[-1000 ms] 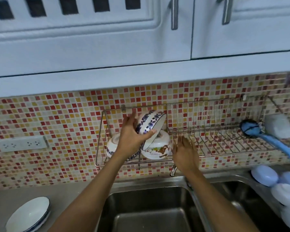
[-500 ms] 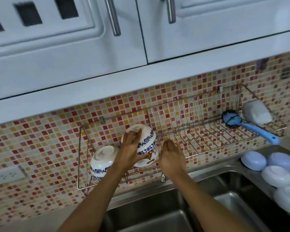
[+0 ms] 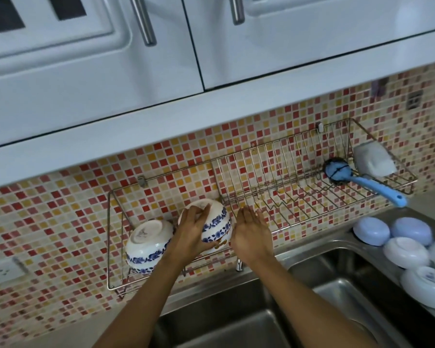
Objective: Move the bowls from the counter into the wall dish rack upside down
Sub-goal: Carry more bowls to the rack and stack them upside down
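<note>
A wire wall dish rack hangs on the mosaic tiles above the sink. In its left end a white bowl with a blue flower band sits upside down. To its right my left hand grips a second blue-flowered bowl, upside down, stacked on a bowl with a brown pattern that is mostly hidden. My right hand is open, fingers straight, right beside these bowls; contact cannot be told.
A blue-handled brush and a white sponge lie in the rack's right end. Several pale blue and white bowls lie upside down on the counter at the right. A steel sink is below. A socket is at left.
My left hand turned the blue-flowered bowl from tilted on edge to upside down onto the brown-patterned bowl. My right hand stayed next to it. The view shifted right.
</note>
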Action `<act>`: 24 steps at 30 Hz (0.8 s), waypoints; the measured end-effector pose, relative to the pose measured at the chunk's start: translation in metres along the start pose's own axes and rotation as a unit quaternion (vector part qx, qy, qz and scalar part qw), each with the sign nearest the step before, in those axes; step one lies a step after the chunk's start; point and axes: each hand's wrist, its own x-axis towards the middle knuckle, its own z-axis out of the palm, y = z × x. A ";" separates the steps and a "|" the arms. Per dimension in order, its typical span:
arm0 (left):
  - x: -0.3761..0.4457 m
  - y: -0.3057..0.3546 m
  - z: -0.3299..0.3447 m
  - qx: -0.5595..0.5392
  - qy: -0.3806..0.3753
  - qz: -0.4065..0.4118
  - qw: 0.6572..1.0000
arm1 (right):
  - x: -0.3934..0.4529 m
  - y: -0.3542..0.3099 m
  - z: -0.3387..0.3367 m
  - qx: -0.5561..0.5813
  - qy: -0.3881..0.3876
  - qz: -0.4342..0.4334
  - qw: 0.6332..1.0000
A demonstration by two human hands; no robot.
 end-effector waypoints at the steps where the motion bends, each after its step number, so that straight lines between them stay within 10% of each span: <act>1: 0.000 0.001 0.001 0.001 -0.005 0.002 1.000 | 0.000 0.000 0.000 -0.001 0.002 0.001 1.000; 24: -0.019 -0.004 0.010 -0.154 0.069 -0.114 0.979 | -0.001 0.007 -0.011 0.012 -0.077 -0.096 0.992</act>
